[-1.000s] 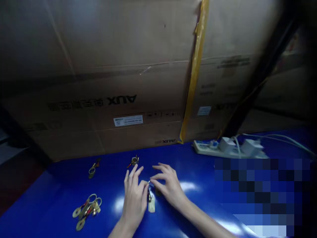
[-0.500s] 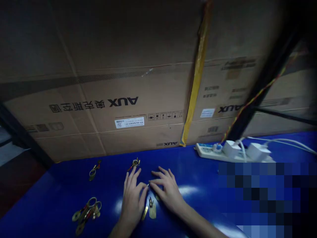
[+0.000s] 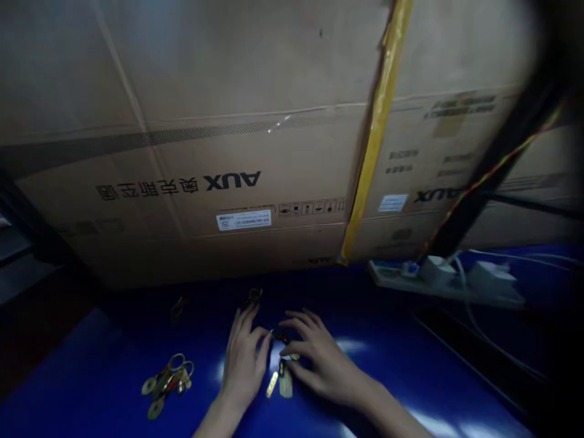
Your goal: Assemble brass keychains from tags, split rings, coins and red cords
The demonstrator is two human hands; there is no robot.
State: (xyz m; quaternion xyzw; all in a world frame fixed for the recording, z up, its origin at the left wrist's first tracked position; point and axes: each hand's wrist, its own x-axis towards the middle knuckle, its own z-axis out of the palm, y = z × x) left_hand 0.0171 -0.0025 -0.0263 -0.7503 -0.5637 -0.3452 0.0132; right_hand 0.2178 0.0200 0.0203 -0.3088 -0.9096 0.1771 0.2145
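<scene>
My left hand [image 3: 245, 359] and my right hand [image 3: 314, 353] rest close together on a glossy blue table [image 3: 387, 365]. Thumb and forefinger of each hand pinch a small keyring piece [image 3: 279, 336] between them. Two brass tags [image 3: 281, 383] hang from it and lie on the table between my wrists. The other fingers of both hands are spread flat. A small brass and red charm [image 3: 253, 297] lies just beyond my left fingertips.
A bunch of brass coins and rings [image 3: 168, 381] lies at the near left, another small charm [image 3: 177, 307] farther back. A big cardboard box marked AUX [image 3: 228, 182] walls the table's far side. A white power strip [image 3: 438, 277] with plugs and cables sits at the right.
My hands have stayed on the keyring piece, the right hand shifting slightly nearer. The camera has tilted and the picture has grown darker.
</scene>
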